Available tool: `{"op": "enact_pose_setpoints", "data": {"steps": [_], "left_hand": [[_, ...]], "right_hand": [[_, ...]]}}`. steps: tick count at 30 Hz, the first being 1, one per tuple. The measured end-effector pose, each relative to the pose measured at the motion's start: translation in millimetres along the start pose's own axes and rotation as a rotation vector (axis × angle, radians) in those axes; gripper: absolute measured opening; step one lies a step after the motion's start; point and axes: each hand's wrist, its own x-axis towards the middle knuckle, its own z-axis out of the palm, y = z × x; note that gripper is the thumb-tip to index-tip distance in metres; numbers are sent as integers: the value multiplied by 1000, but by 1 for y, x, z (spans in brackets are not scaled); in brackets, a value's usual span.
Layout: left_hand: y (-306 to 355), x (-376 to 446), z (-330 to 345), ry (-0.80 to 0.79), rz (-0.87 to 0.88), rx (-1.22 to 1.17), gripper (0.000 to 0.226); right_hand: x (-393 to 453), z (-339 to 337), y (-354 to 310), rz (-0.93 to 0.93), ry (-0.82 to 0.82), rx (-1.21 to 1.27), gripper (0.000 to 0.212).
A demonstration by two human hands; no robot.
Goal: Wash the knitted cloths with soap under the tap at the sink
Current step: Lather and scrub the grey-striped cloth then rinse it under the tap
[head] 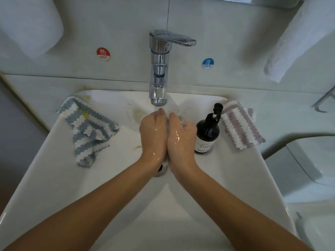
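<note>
Counting three knitted cloths, we are seeing one blue-striped cloth (pixel 90 131) draped over the left rim of the sink (pixel 54 178), one purple-striped cloth (pixel 241 124) lying on the right rim, and one grey cloth (pixel 183 121) squeezed between our palms. We are clenching our left hand (pixel 154 134) and right hand (pixel 181 138) together around that grey cloth, so only a small edge is peeking out by the right fingers and along the seam where the hands are meeting. Both hands are glistening wet and are hovering just below the spout of the single chrome tap (pixel 159 69), above the drain (pixel 162 169). One dark soap bottle (pixel 207 134) with a pump is standing just beside the right hand, between it and the purple-striped cloth. On the pale wall behind, one red hot sticker (pixel 103 54) and one blue cold sticker (pixel 207 63) are flanking the tap. A white towel (pixel 290 42) is hanging at upper right.
</note>
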Motion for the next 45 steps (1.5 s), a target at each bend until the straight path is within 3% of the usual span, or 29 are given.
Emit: {"op": "enact_pose_setpoints", "data": {"steps": [4, 8, 14, 17, 22, 26, 31, 35, 40, 43, 45], "left_hand": [[3, -33, 1, -55, 156, 62, 43], [0, 7, -3, -7, 24, 36, 47], [0, -18, 1, -53, 93, 66, 45], [-1, 6, 0, -32, 10, 32, 48], [-2, -21, 2, -72, 109, 85, 43], [-4, 9, -3, -30, 48, 53, 48], [-4, -14, 3, -33, 122, 55, 47], [-6, 6, -1, -48, 8, 18, 49], [-3, -20, 4, -61, 116, 74, 45], [-1, 0, 2, -58, -12, 36, 46], [-1, 2, 2, -40, -7, 28, 45]], "right_hand": [[22, -4, -10, 97, -9, 20, 41], [-6, -2, 0, -5, -24, -49, 36], [22, 1, -9, 66, 53, -40, 36], [1, 0, 1, 11, 4, -54, 31], [29, 2, -2, 117, 2, -13, 35], [1, 1, 9, 34, -12, -68, 32], [25, 4, -3, 79, -23, -62, 32], [1, -1, 5, 18, -16, -92, 35], [29, -1, -8, 60, 31, -70, 39], [7, -3, 1, 17, 9, -117, 37], [6, -2, 1, 22, -16, -113, 36]]}}
